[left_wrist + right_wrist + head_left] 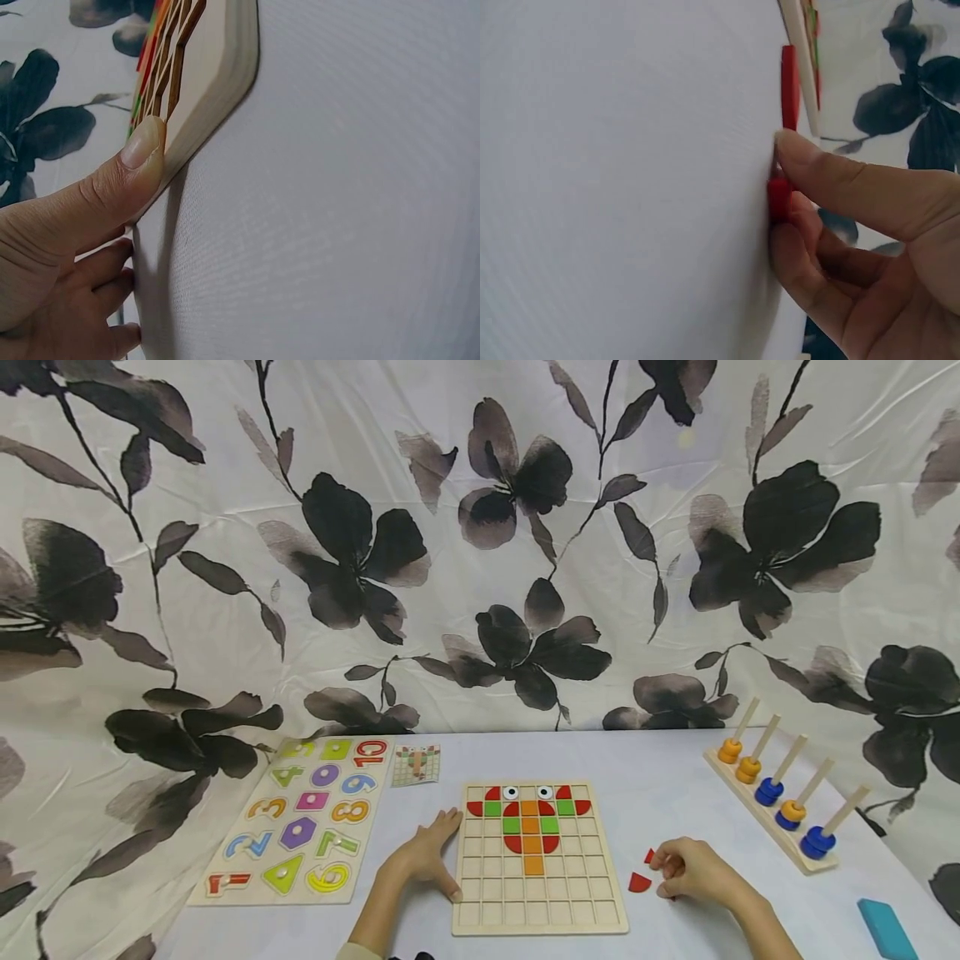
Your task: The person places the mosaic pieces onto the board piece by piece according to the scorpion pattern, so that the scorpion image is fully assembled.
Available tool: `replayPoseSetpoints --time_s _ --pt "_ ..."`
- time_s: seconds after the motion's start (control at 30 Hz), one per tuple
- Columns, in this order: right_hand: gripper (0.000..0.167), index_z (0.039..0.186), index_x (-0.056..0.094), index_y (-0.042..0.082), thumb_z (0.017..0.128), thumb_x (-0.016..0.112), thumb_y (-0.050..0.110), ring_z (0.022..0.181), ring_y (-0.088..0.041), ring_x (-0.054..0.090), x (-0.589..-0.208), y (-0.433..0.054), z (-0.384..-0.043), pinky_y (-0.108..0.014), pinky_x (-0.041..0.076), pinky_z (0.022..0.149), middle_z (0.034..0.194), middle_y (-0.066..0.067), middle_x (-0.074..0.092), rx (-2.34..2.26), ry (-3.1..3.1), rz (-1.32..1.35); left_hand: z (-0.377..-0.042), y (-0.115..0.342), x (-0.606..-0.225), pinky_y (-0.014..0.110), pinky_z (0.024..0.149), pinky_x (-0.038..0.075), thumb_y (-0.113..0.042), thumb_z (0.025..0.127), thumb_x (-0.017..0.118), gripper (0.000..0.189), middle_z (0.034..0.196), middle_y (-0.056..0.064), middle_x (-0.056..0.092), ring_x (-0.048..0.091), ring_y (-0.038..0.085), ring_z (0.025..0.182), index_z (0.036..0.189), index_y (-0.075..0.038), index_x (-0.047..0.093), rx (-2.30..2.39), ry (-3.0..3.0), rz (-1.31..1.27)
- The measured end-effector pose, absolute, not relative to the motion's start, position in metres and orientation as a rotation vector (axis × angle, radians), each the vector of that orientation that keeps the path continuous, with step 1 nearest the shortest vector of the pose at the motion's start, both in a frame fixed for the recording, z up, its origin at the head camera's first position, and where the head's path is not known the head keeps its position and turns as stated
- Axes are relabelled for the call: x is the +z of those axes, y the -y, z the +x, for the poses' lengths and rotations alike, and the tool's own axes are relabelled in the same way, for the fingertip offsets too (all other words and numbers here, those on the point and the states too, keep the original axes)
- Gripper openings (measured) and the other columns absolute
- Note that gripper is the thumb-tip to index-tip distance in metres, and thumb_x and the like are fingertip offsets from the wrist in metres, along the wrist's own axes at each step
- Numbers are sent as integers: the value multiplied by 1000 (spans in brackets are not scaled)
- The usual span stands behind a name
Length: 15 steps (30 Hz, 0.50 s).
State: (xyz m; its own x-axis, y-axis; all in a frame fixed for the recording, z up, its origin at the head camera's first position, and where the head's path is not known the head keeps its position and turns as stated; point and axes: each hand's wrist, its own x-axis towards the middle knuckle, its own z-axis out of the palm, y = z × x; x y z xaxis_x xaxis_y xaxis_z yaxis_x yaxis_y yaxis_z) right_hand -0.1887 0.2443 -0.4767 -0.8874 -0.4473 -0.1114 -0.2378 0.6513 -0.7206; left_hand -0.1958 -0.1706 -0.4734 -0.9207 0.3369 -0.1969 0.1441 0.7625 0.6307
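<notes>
A wooden grid board lies in the middle of the table in the head view. Red, green and orange tiles form a figure on it, with two round eyes at the top. My left hand is spread along the board's left edge, and its thumb presses on the rim. To the right of the board, my right hand bends its fingers around a small red piece. Whether they pinch it is unclear. Another red piece, with a rounded side, lies just left of that hand.
A number-and-shape puzzle board lies at left, with a small pattern card beside it. At right stands a peg stand with orange and blue rings. A blue block is near the right edge. Floral cloth hangs behind.
</notes>
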Motion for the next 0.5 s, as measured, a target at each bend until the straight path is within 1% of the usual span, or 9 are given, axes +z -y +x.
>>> replayPoseSetpoints --time_s 0.1,0.17,0.3,0.5 --pt "22 81 66 3 65 80 3 63 -9 50 -473 -251 -188 -21 44 54 71 0 57 -1039 -2596 -525 -196 170 -474 66 108 11 -14 48 90 114 151 26 22 14 47 139 143 6 30 919 -2655 383" --pt "20 78 67 4 64 80 0 63 -9 50 -471 -256 -187 -21 44 54 70 0 58 -1027 -2604 -522 -196 170 -474 67 108 10 -14 48 90 114 151 26 22 14 47 139 143 6 30 918 -2655 385" --pt "16 74 67 4 63 77 -3 60 -9 50 -470 -260 -186 -21 44 52 67 1 58 -1020 -2612 -519 -197 171 -476 66 108 10 -15 48 91 114 151 26 22 14 47 139 143 6 30 917 -2653 392" --pt "16 74 65 3 64 73 -5 61 -13 50 -470 -255 -188 -22 44 50 67 0 57 -1044 -2598 -492 -198 172 -476 65 109 10 -15 48 91 114 151 26 22 14 45 139 143 6 30 906 -2658 390"
